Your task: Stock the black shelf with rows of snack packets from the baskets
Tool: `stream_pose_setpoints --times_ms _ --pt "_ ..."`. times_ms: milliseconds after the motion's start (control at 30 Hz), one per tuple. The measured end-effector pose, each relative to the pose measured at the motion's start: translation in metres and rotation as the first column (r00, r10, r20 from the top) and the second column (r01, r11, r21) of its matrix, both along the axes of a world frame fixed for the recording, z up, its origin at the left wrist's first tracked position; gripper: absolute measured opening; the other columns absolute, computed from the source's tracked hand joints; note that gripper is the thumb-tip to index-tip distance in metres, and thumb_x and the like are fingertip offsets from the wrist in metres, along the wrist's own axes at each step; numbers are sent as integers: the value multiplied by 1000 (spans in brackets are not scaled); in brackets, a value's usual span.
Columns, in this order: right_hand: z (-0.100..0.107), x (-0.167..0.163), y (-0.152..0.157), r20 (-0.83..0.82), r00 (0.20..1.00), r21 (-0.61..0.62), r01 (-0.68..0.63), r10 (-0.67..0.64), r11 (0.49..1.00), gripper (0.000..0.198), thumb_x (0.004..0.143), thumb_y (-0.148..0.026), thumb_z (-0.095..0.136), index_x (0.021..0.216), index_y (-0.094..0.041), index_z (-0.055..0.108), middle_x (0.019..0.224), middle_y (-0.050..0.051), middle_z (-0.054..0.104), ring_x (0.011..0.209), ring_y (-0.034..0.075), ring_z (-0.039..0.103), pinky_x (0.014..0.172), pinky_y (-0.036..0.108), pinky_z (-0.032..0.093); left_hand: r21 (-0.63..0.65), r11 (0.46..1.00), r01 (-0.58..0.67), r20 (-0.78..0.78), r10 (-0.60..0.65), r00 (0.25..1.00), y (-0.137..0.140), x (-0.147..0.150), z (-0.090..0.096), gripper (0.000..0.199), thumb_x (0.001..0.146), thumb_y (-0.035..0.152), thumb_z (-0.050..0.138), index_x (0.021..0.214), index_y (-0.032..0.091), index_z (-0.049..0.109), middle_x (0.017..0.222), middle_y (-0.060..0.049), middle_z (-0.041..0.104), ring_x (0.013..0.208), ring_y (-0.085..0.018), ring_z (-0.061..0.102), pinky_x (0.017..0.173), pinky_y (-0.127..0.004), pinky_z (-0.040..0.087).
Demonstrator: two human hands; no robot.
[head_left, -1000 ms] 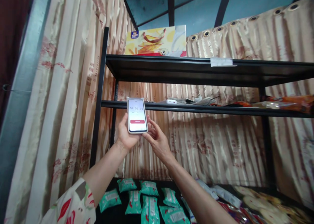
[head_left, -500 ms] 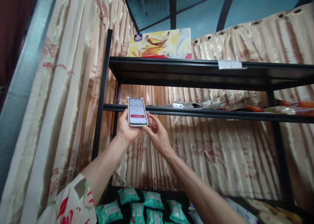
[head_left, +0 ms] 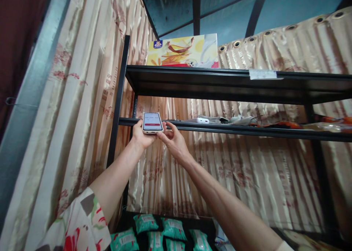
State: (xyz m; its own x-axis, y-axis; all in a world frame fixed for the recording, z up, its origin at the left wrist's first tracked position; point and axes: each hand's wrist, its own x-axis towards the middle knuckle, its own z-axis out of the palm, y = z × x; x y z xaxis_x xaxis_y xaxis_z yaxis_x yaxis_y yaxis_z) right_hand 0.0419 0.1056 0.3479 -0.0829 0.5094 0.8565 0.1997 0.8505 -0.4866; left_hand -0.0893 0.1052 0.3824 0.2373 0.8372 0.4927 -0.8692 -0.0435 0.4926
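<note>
A smartphone (head_left: 152, 122) in a pale case lies tilted back in my hands, its lit screen showing a timer readout and a red button. My left hand (head_left: 142, 136) holds it from below and along the left side. At the lower right corner, my right hand (head_left: 176, 144) grips the edge with thumb and curled fingers; some fingertips are hidden behind the case. The phone is in front of the middle shelf (head_left: 233, 130) of a black rack, near its left end.
On the top shelf (head_left: 192, 71) stands a yellow printed box (head_left: 203, 49). A small white case (head_left: 199, 120) and plastic packets lie on the middle shelf. Several green packets (head_left: 145, 222) rest on the bottom level. Patterned curtains (head_left: 220, 177) hang behind and at left.
The phone has tipped further back, so its screen looks shorter, and both hands have risen slightly with it. The view has shifted a little.
</note>
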Motion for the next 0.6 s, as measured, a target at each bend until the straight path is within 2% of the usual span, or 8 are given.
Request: stream_pose_setpoints --times_ms 133,333,600 --pt "5 -3 0 28 999 -14 32 -32 999 64 74 -44 66 127 -16 43 84 5 71 81 19 66 79 35 49 -47 999 10 -3 -10 1000 3 -4 4 54 90 34 20 117 1 54 107 -26 62 92 -34 65 71 -53 54" --pt "12 -3 13 47 998 -14 52 -51 999 66 74 -49 65 128 -18 43 82 3 69 79 19 67 77 37 52 -117 992 39 10 -38 999 4 -8 15 46 86 29 26 115 8 55 110 -22 62 91 -33 65 68 -54 55" --pt "27 -11 21 47 995 -20 85 -84 996 72 76 -53 62 134 -18 38 87 5 69 78 20 69 79 38 54 -194 978 82 -80 -99 992 14 -19 32 49 87 31 23 123 9 48 113 -22 59 92 -33 65 64 -50 56"
